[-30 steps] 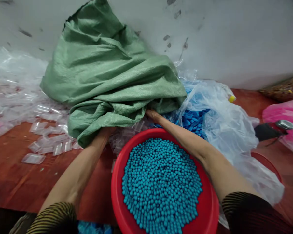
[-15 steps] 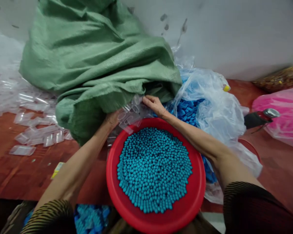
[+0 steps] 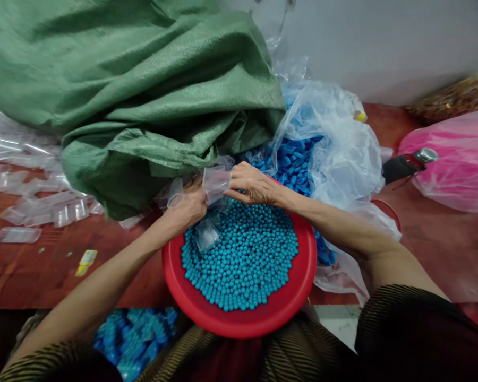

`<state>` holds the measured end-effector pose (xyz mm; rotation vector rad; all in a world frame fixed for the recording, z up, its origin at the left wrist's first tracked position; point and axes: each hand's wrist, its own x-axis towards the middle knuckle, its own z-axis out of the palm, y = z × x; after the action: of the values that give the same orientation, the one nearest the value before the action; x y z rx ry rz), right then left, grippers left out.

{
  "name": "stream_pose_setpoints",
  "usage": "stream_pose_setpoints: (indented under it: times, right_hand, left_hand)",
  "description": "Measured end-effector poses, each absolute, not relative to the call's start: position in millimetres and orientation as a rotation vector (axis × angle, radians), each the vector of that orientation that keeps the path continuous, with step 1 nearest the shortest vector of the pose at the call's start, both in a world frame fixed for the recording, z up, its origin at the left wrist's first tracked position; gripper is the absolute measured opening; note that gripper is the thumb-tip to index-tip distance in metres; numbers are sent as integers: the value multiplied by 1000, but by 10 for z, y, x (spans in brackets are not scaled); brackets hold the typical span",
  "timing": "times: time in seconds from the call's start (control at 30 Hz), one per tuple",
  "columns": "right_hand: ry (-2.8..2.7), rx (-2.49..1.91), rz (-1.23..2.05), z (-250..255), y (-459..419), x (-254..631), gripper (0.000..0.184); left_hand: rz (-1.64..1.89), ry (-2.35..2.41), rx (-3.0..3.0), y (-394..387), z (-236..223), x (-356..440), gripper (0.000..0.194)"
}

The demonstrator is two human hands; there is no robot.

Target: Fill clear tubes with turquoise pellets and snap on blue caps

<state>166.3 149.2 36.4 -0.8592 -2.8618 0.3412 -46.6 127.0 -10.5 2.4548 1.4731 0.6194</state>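
Over the far rim of a red basin (image 3: 302, 276) full of small turquoise balls (image 3: 242, 254), my two hands are close together. My right hand (image 3: 253, 184) pinches a clear plastic tube (image 3: 216, 185) by its side. My left hand (image 3: 189, 208) is closed at the tube's other side, with more clear tubes around its fingers; exactly which it grips is partly hidden. One clear container (image 3: 207, 234) lies on the balls just below. The green woven sack (image 3: 175, 101) drapes down behind my hands, its edge close to them.
Loose clear tubes (image 3: 43, 207) are spread on the red table (image 3: 115, 265) at left, near a small yellow-and-white item (image 3: 86, 262). Blue pieces (image 3: 298, 159) sit in a clear bag (image 3: 342, 154) at right, beside a dark bottle (image 3: 406, 165) and a pink bag (image 3: 454, 164).
My hands have drawn back from the sack's mouth to over the basin, bringing clear tubes. A clear container now lies on the balls. The view has shifted.
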Motion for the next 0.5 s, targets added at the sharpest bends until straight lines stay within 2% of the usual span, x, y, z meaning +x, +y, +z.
stream_pose_setpoints:
  times: [0.17,0.27,0.37,0.43,0.5]
  right_hand:
    - [-3026,-959,236,254,1269,1736,39]
    - [-3056,-1288,125,335,1040,1757,31]
    - [-3043,-1605,47,451,714,1737,32]
    - [-3102,-1396,63,462,462,1674,32]
    - [-3165,-791,136,389,223,1572,31]
  left_hand:
    - [308,1403,2732,1051,9,-321,48]
    - [260,1337,2765,1037,-1,-267,48]
    - [298,1308,2655,1094,-4,-230,50]
    - [353,1315,2559,1127,9,-171,54]
    - [427,1300,2486,1133,32,-92,57]
